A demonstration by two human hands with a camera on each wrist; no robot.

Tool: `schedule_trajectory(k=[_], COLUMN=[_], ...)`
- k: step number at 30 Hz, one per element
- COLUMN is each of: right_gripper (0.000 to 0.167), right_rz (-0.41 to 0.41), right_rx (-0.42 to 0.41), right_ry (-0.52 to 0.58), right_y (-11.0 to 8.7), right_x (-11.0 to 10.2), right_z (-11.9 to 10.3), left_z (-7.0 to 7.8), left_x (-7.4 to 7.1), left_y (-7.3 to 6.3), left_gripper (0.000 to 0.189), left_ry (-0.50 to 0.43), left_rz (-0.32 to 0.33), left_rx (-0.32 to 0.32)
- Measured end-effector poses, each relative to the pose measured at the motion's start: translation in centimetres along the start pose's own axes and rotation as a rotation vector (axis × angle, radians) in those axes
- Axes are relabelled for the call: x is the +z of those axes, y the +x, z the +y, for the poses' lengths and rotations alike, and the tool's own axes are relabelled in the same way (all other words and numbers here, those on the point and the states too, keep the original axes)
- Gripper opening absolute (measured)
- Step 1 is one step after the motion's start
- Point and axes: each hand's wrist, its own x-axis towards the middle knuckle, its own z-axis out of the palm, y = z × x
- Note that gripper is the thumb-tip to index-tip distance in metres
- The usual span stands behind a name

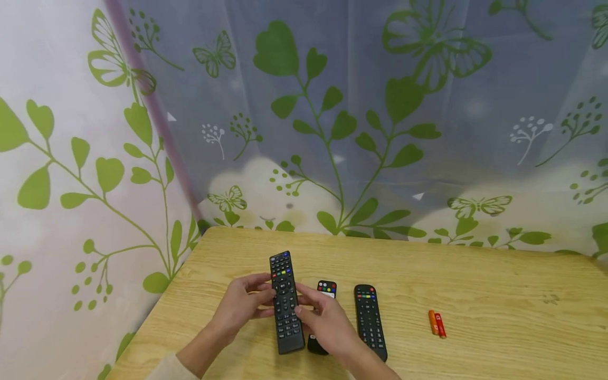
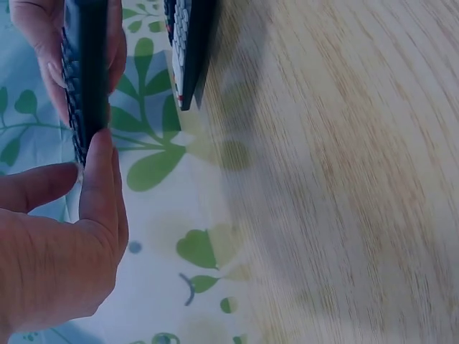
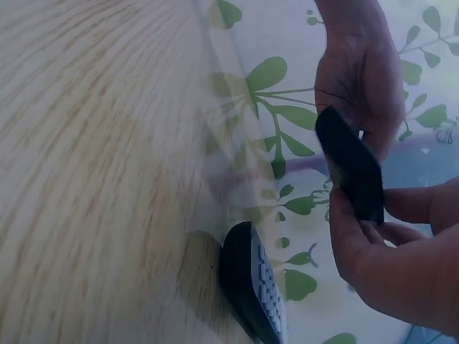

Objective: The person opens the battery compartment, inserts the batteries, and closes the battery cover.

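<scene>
A long black remote control [image 1: 286,303] is held up over the table, its button side facing the head camera. My left hand [image 1: 239,303] pinches its left edge, thumb near the front and fingers behind. On the opposite edge, my right hand [image 1: 330,322] grips it between thumb and fingers. The right wrist view shows the dark back of the held remote control [image 3: 351,165], its details too dim to make out. Partly hidden behind my right hand, a second remote control [image 1: 326,287] with coloured buttons lies on the table. A third black remote control [image 1: 368,316] lies right of it, its lower end near my forearm.
An orange battery [image 1: 433,322] and a red battery [image 1: 440,325] lie side by side on the right part of the wooden table [image 1: 499,311]. A cloth [image 1: 351,105] printed with leaves and butterflies hangs behind the table and along its left side.
</scene>
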Motion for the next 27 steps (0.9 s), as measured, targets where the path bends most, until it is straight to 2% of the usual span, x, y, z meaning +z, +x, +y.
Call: schedule_trajectory(k=[5,8,27], right_gripper=[0.045,0.045,0.045], right_rz=[0.043,0.055,0.075], right_rx=[-0.084,-0.095,-0.076], right_ry=[-0.214,-0.276,-0.165], right_y=[-0.7,-0.9,-1.1], right_x=[0.3,0.4,0.4], right_z=[-0.4,-0.6,-0.1], left_z=[0.3,0.5,0.1], left_x=[0.4,0.6,1.3], left_y=[-0.3,-0.4,-0.7], left_gripper=[0.038,0.039,0.057], left_ry=[-0.001,-0.006,-0.095], left_rz=[0.001,0.017,-0.007], left_rx=[0.009,0.010,0.032])
